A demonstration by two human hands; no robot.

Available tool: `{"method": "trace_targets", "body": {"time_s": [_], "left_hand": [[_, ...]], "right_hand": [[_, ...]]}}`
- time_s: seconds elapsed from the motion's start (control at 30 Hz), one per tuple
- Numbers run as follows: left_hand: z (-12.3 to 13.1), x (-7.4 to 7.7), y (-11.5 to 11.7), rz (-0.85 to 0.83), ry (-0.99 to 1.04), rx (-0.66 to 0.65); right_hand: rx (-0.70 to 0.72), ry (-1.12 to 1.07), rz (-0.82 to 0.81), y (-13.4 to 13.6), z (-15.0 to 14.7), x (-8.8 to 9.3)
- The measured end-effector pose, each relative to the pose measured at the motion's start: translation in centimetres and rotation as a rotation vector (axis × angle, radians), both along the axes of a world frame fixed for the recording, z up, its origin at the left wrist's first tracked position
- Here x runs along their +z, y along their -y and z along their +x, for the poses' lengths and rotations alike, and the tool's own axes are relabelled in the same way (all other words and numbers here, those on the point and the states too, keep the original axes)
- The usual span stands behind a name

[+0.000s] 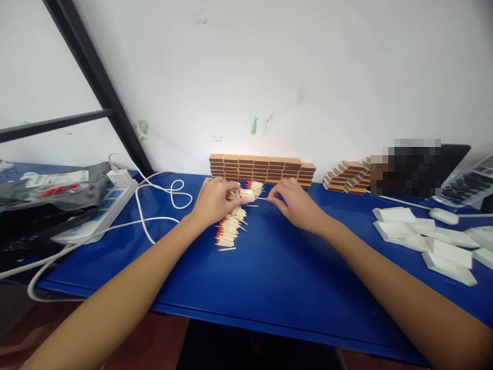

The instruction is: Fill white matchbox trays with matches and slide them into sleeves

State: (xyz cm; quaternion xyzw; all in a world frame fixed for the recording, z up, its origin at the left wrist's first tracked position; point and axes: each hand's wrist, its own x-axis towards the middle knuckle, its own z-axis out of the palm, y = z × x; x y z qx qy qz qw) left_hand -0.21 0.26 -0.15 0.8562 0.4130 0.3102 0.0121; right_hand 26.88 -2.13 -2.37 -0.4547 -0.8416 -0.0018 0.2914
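My left hand [214, 200] is closed around a small white matchbox tray [246, 194] filled with matches, held just above the blue table [277, 267]. My right hand [295, 203] pinches a single match [263, 198] by its end, the tip pointing at the tray. A pile of red-tipped matches [230, 228] lies on the table under and in front of my left hand, and a smaller bunch [256, 187] lies behind the tray.
Brown matchbox sleeves are stacked in a low wall [262, 170] against the white wall, with a slanted stack [347, 178] to the right. Empty white trays [431, 241] lie at right. A power strip [103, 205] with white cables [162, 205] sits at left beside grey bags [54, 187].
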Motion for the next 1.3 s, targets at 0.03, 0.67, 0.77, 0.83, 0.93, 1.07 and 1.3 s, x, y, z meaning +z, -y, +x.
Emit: {"method": "trace_targets", "body": {"time_s": [0.03,0.67,0.77,0.83,0.93,1.07,1.3], "left_hand": [[0.1,-0.1,0.0,0.0,-0.014,-0.012],[1.1,-0.6,1.1,-0.254,0.265,-0.132],[1.1,-0.6,1.1,-0.236,0.262,-0.128],[1.1,-0.5,1.1,-0.233,0.257,-0.133],[1.2,-0.4,1.1,-0.218,0.234,-0.131],[0.9,-0.3,0.8,-0.162,0.2,-0.104],[0.0,0.1,0.1,-0.054,0.224,-0.022]], "right_hand": [[-0.005,-0.006,0.008,0.1,0.0,0.2],[0.011,-0.176,-0.104,0.6,-0.4,1.0],[-0.001,-0.211,-0.218,0.6,-0.3,0.9],[0.001,-0.201,-0.224,0.7,-0.4,0.9],[0.025,-0.168,-0.183,1.0,-0.7,1.0],[0.0,-0.129,-0.133,1.0,-0.8,0.8],[0.041,-0.083,-0.076,-0.8,-0.8,-0.8]]}}
